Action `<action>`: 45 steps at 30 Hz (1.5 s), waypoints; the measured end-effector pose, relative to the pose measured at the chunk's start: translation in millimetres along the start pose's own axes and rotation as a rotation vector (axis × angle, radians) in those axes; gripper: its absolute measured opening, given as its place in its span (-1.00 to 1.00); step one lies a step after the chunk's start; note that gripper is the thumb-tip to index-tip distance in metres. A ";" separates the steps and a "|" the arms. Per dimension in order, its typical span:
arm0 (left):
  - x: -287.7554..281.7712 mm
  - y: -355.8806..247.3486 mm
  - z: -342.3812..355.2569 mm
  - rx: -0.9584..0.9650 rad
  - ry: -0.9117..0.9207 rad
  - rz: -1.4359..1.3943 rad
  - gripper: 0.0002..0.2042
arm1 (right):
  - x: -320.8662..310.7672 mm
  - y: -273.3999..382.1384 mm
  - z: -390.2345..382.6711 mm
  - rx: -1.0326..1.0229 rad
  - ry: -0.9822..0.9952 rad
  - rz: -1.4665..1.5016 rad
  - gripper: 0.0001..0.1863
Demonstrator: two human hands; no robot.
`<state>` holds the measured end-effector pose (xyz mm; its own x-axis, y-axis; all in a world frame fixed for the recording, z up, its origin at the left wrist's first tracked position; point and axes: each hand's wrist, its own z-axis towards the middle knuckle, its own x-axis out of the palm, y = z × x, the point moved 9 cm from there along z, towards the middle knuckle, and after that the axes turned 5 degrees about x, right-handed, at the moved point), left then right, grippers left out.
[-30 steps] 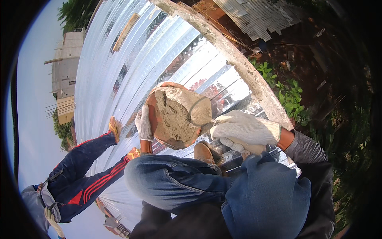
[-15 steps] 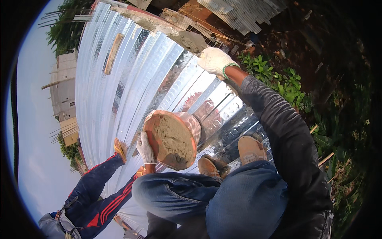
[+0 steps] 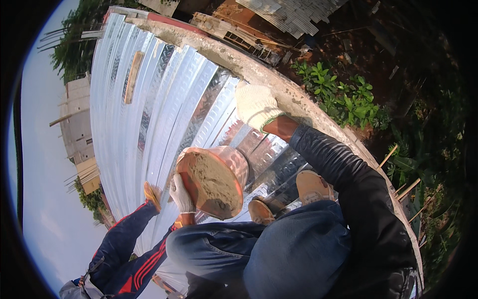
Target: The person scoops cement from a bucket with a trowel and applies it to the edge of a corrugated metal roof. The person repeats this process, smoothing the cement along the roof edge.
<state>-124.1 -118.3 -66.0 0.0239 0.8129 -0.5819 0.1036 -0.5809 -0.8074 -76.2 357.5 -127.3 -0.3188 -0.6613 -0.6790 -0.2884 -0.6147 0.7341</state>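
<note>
A reddish-orange bucket (image 3: pixel 234 162) of wet grey mortar (image 3: pixel 211 182) stands on the ribbed metal decking, its mouth tipped toward me. In a white knit glove, my left hand (image 3: pixel 182 195) grips the left side of its rim. My right hand (image 3: pixel 256 105), gloved too, is closed in a fist over the decking, beside the rough concrete ledge (image 3: pixel 298 102). Whatever the fist holds is hidden by the glove. Fresh-looking mortar (image 3: pixel 219 56) lies along the ledge's inner edge, beyond that hand.
Shiny metal decking (image 3: pixel 164 109) curves away left, with a wood strip (image 3: pixel 133 77) on it. Beyond the ledge lie green plants (image 3: pixel 343 94) and lower ground. My shoes (image 3: pixel 313 187) are right of the bucket. Another person's legs (image 3: pixel 122 234) are at lower left.
My right hand has drawn back from the ledge toward me. A grey, mortar-covered blade-like shape beyond it no longer shows. My left hand stays on the bucket rim.
</note>
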 end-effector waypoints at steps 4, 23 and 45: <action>25.4 -13.0 0.4 0.049 0.050 0.020 -0.67 | 29.9 -58.4 20.6 -0.194 -0.359 -0.072 -0.63; 21.0 -14.6 -3.8 -0.015 0.072 0.021 -0.68 | -1.2 -37.9 46.1 0.124 0.101 0.040 -0.60; 12.0 -11.7 -5.0 0.007 0.033 0.002 -0.70 | -31.4 -29.8 42.9 0.048 0.368 0.119 -0.56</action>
<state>-120.1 -101.5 -63.1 0.0566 0.8125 -0.5802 0.0968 -0.5828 -0.8068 -96.3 415.0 -127.7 -0.0094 -0.8421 -0.5393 -0.3136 -0.5096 0.8012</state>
